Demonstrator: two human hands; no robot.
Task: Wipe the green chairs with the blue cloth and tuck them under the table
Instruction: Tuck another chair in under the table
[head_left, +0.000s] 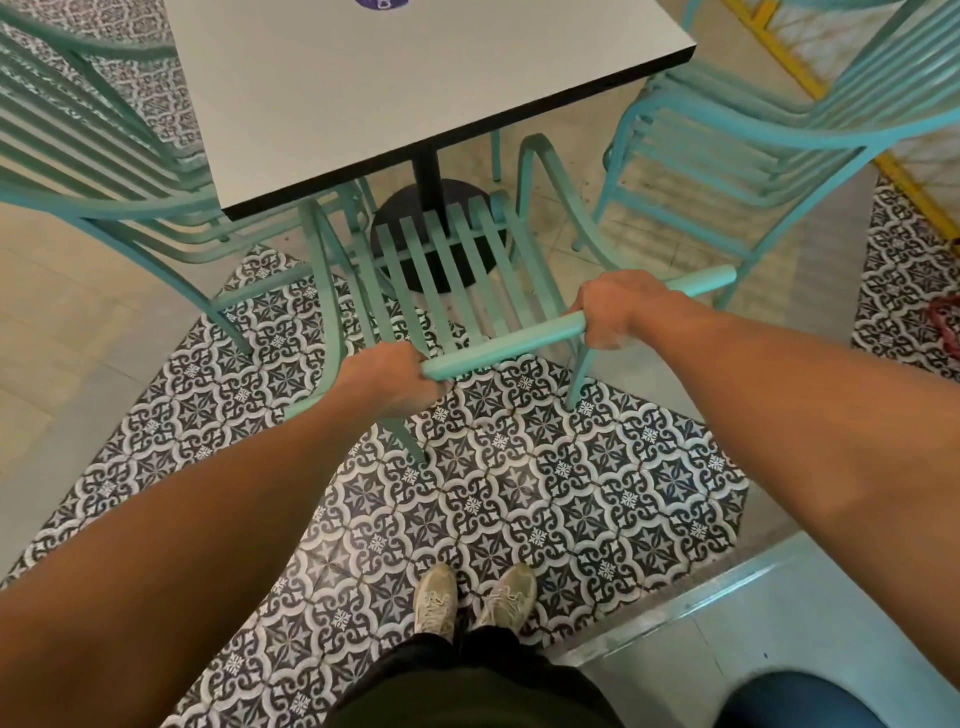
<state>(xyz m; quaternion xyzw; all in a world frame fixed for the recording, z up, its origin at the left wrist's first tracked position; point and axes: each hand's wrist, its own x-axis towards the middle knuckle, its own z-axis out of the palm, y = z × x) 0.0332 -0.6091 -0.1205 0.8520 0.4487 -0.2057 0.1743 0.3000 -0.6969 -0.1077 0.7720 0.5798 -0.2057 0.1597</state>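
Green slatted chair (457, 270) stands on the patterned tile floor (545, 493), seat pointing toward the bench (415, 78), its front partly under the bench edge. Its top rail (519, 340) runs left to right, rising rightward. Left hand (387, 379) and right hand (618, 306) each have fingers wrapped round that rail

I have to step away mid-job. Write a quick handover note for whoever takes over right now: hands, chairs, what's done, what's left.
Left hand and right hand both grip the top rail of the slatted green metal chair.
Its seat front is partly under the white square table; the back stands clear.
Two more green chairs flank the table, left one, right one, neither fully tucked.
Blue cloth not in view; wiping cannot be confirmed.
Left: push this chair in, then the others.
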